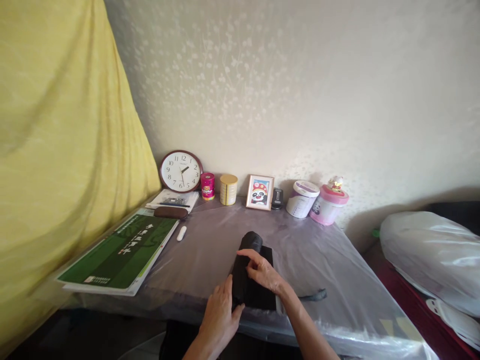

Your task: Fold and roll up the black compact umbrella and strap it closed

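A black, partly rolled piece of cloth (241,280) lies near the table's front edge, its thick roll on the left and a flat, straight-edged part on the right. My left hand (221,307) grips the near left end of the roll, thumb at its bottom. Across the upper part of the roll bends my right hand (260,270), index finger over the top and the other fingers curled against the black material. Right of the flat part a dark strap (315,295) rests on the table. Whatever is inside the roll is hidden.
On the left sit a green calendar-like pad (86,270), a brown case (170,213) and a small white stick-like object (182,233). Along the wall stand a clock (181,171), a pink can (207,186), a yellow-lidded can (228,190), a panda picture (260,192) and two tubs (303,200).
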{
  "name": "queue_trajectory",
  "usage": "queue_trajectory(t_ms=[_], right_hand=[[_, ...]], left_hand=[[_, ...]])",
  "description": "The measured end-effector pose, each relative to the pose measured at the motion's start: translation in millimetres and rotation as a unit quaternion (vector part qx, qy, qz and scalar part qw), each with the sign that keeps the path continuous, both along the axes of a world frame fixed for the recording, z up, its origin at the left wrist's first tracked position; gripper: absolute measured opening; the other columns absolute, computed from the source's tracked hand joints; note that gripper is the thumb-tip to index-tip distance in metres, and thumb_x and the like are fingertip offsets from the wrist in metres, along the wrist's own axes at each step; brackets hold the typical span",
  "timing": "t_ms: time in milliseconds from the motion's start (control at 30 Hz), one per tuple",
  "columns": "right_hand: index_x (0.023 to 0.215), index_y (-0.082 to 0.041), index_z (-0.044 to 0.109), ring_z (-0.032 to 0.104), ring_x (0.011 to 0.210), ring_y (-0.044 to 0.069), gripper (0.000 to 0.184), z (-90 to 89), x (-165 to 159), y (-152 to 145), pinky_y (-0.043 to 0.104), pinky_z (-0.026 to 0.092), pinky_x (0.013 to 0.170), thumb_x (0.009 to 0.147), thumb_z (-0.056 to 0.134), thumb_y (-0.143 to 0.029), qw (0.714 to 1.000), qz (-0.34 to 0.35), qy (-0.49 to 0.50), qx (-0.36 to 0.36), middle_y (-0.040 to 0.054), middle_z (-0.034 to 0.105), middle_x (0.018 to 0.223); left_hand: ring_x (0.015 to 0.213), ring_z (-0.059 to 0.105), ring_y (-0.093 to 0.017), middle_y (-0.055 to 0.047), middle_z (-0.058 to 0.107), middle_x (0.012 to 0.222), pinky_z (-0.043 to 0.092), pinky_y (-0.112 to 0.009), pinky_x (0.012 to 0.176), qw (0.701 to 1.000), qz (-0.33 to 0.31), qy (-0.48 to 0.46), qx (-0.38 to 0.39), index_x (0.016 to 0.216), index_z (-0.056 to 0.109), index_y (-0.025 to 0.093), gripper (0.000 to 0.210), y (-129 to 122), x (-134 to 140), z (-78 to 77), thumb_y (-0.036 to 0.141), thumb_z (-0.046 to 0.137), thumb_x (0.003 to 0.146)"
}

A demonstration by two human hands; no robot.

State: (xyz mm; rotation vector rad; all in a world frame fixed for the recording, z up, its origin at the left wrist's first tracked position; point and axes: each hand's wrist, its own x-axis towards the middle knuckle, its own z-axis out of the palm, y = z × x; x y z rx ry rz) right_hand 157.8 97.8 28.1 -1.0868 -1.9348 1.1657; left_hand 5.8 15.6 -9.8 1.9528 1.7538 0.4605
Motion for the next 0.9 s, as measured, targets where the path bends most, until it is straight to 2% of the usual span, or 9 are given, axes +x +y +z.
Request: queue_trajectory(t_ms=[67, 200, 300, 433, 567, 767, 833, 900], right_hand=[[0.104, -0.026, 0.06, 0.054, 0.066, 0.005, 0.054, 5.4, 0, -2, 0.019, 0.044, 0.059, 0.059, 0.044, 0.0, 0.998, 0.031, -0.029, 0.035, 0.0023, 0.048, 0.127], [0.092, -0.024, 0.062, 0.058, 0.08, 0.009, 0.045, 11.6, -1, -6, 0.02, 0.045, 0.063, 0.058, 0.049, 0.002, 0.996, 0.069, -0.043, 0.047, 0.0019, 0.04, 0.135], [0.085, -0.022, 0.062, 0.058, 0.092, 0.013, 0.03, 12.8, -3, -6, 0.022, 0.046, 0.067, 0.063, 0.055, -0.003, 0.996, 0.066, -0.037, 0.057, 0.0022, 0.041, 0.134], [0.075, -0.02, 0.063, 0.058, 0.097, 0.015, 0.013, 13.1, -7, -5, 0.025, 0.047, 0.073, 0.07, 0.06, -0.009, 0.994, 0.066, -0.019, 0.086, 0.0042, 0.049, 0.126], [0.078, -0.022, 0.064, 0.055, 0.104, 0.015, 0.009, 8.0, -13, -4, 0.029, 0.042, 0.089, 0.075, 0.061, -0.014, 0.988, 0.066, -0.027, 0.138, 0.0037, 0.055, 0.116], [0.09, -0.024, 0.062, 0.055, 0.104, 0.015, 0.015, -6.6, -19, -4, 0.03, 0.041, 0.091, 0.078, 0.057, -0.016, 0.98, 0.047, -0.062, 0.184, 0.0026, 0.057, 0.112], [0.099, -0.025, 0.058, 0.057, 0.099, 0.015, 0.022, -9.2, -19, -5, 0.031, 0.042, 0.09, 0.079, 0.057, -0.017, 0.976, 0.037, -0.074, 0.203, 0.0031, 0.058, 0.113], [0.104, -0.025, 0.055, 0.059, 0.09, 0.014, 0.026, -10.2, -18, -6, 0.031, 0.043, 0.086, 0.079, 0.057, -0.018, 0.974, 0.028, -0.077, 0.212, 0.0031, 0.058, 0.111]], left_hand=[[0.118, 0.044, -0.027, -0.014, 0.047, 0.13, 0.035, -0.039, 0.097, 1.0, 0.007, -0.018, -0.006, 0.131, 0.033, 0.012, 0.06, 1, -2, 2.3, 0.028, 0.045, 0.075], [0.105, 0.054, -0.022, -0.012, 0.051, 0.12, 0.041, -0.033, 0.089, 0.999, 0.016, -0.038, -0.025, 0.128, 0.034, 0.016, 0.056, 1, -7, 9.4, 0.031, 0.046, 0.075], [0.094, 0.059, -0.019, -0.011, 0.047, 0.119, 0.045, -0.028, 0.079, 0.997, 0.019, -0.052, -0.046, 0.129, 0.032, 0.017, 0.056, 0, -10, 14.1, 0.034, 0.045, 0.077], [0.095, 0.06, -0.019, -0.011, 0.045, 0.121, 0.045, -0.027, 0.078, 0.995, 0.021, -0.064, -0.069, 0.129, 0.031, 0.016, 0.057, -1, -11, 19.9, 0.035, 0.046, 0.077], [0.097, 0.059, -0.019, -0.011, 0.045, 0.121, 0.044, -0.026, 0.081, 0.996, 0.021, -0.057, -0.07, 0.128, 0.032, 0.017, 0.056, 0, -10, 21.8, 0.035, 0.048, 0.077], [0.099, 0.058, -0.02, -0.013, 0.04, 0.127, 0.045, -0.03, 0.083, 0.997, 0.038, -0.047, -0.038, 0.125, 0.034, 0.016, 0.05, -3, -3, 9.3, 0.028, 0.045, 0.078], [0.106, 0.056, -0.022, -0.013, 0.04, 0.129, 0.045, -0.032, 0.087, 0.998, 0.038, -0.054, -0.016, 0.128, 0.03, 0.017, 0.053, -6, 1, 3.1, 0.025, 0.043, 0.078], [0.117, 0.048, -0.023, -0.014, 0.037, 0.134, 0.042, -0.034, 0.093, 0.997, 0.036, -0.068, 0.016, 0.135, 0.016, 0.017, 0.063, -8, 5, -0.4, 0.02, 0.042, 0.077]])
